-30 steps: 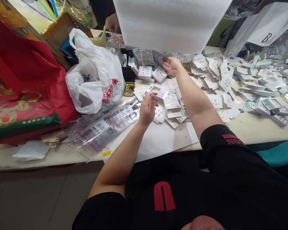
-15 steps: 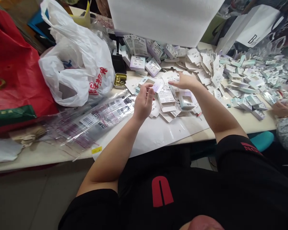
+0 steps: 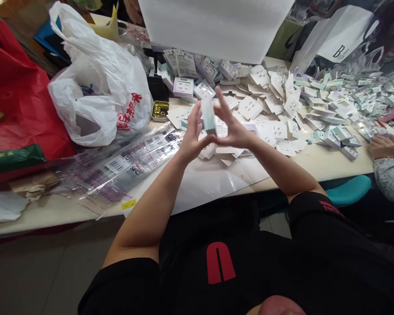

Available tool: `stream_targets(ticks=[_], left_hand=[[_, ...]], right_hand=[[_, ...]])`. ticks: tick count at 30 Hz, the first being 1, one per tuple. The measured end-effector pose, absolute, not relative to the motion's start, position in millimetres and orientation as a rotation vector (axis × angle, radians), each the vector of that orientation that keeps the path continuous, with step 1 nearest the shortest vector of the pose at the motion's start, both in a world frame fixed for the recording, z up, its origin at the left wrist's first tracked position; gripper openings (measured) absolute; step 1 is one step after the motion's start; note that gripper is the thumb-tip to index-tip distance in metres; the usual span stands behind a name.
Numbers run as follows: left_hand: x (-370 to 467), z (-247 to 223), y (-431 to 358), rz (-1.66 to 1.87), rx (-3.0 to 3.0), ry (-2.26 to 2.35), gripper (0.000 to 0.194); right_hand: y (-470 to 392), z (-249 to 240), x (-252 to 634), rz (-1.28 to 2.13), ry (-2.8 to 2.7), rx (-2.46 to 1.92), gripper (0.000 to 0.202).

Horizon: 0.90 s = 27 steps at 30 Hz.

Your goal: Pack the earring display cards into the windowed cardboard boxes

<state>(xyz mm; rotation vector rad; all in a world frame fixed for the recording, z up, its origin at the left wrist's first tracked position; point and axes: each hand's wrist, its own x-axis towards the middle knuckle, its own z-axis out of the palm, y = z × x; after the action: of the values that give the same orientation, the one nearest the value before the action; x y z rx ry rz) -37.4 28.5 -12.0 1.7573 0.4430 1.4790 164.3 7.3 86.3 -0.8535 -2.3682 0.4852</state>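
A small pale green and white box (image 3: 208,114), blurred by motion, stands upright between my two hands. My left hand (image 3: 193,136) is at its left side, with fingers curved against it and the thumb below. On the other side my right hand (image 3: 232,127) touches its lower part, thumb meeting the left thumb, index finger raised and spread. Around and behind the hands lie many white earring cards (image 3: 250,107) in a loose pile. Boxes marked "kids" (image 3: 183,87) stand at the back of it.
A white plastic bag (image 3: 98,87), a red bag (image 3: 16,100) and clear printed sleeves (image 3: 124,162) cover the left. A gold tin (image 3: 160,111) sits near the pile. Many small boxes (image 3: 341,105) fill the right, beside another person's hands (image 3: 382,146).
My right hand has come left from the cards to meet my left hand. The box is now between them, and the lilac card is no longer visible in my left hand. The view has shifted slightly.
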Motion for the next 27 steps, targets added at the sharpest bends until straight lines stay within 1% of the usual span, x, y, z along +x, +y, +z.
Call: stream_targets(ticks=[2, 4, 5, 6, 7, 8, 9, 11, 12, 14, 15, 16, 19, 21, 23, 25, 26, 27], left_hand=[[-37, -13, 31, 1.459, 1.722, 0.363, 0.118], [-38, -13, 33, 1.472, 1.642, 0.349, 0.11], [-38, -12, 34, 1.488, 1.594, 0.371, 0.104], [-39, -12, 35, 1.506, 1.554, 0.404, 0.099], [-41, -12, 36, 1.525, 1.526, 0.44, 0.094], [-42, -12, 37, 1.542, 1.51, 0.473, 0.089], [-43, -11, 37, 1.555, 1.504, 0.497, 0.086], [-45, -8, 35, 1.551, 1.512, 0.52, 0.082], [-44, -7, 34, 1.536, 1.519, 0.524, 0.082], [-43, -4, 31, 1.502, 1.529, 0.528, 0.083], [-42, -2, 29, 1.492, 1.528, 0.53, 0.084], [-41, -1, 27, 1.487, 1.523, 0.534, 0.085], [-40, 2, 24, 1.483, 1.503, 0.544, 0.084], [-42, 4, 23, 1.478, 1.501, 0.537, 0.081], [-43, 6, 22, 1.486, 1.497, 0.524, 0.083], [-44, 7, 21, 1.508, 1.47, 0.508, 0.087], [-43, 8, 20, 1.514, 1.447, 0.493, 0.089], [-43, 9, 19, 1.508, 1.42, 0.472, 0.09]], right_hand=[[5, 80, 159, 0.612, -2.4, -0.731, 0.129], [13, 82, 166, 0.651, -2.404, -0.775, 0.124], [20, 85, 175, 0.646, -2.39, -0.863, 0.121], [29, 89, 186, 0.627, -2.352, -0.999, 0.112], [38, 94, 198, 0.579, -2.271, -1.208, 0.098], [48, 97, 211, 0.483, -2.148, -1.471, 0.089], [56, 100, 223, 0.35, -2.021, -1.751, 0.088], [70, 100, 245, 0.145, -1.816, -2.22, 0.098], [74, 98, 254, 0.096, -1.752, -2.356, 0.101], [77, 92, 265, 0.057, -1.697, -2.467, 0.102], [77, 89, 268, 0.041, -1.691, -2.46, 0.098], [75, 88, 270, 0.018, -1.694, -2.436, 0.089], [67, 91, 269, -0.02, -1.712, -2.267, 0.048], [59, 98, 262, 0.021, -1.696, -2.064, 0.034], [49, 104, 247, 0.11, -1.659, -1.785, 0.026], [40, 105, 225, 0.301, -1.659, -1.471, 0.021], [36, 103, 211, 0.443, -1.675, -1.297, 0.029], [32, 99, 198, 0.568, -1.674, -1.136, 0.042]])
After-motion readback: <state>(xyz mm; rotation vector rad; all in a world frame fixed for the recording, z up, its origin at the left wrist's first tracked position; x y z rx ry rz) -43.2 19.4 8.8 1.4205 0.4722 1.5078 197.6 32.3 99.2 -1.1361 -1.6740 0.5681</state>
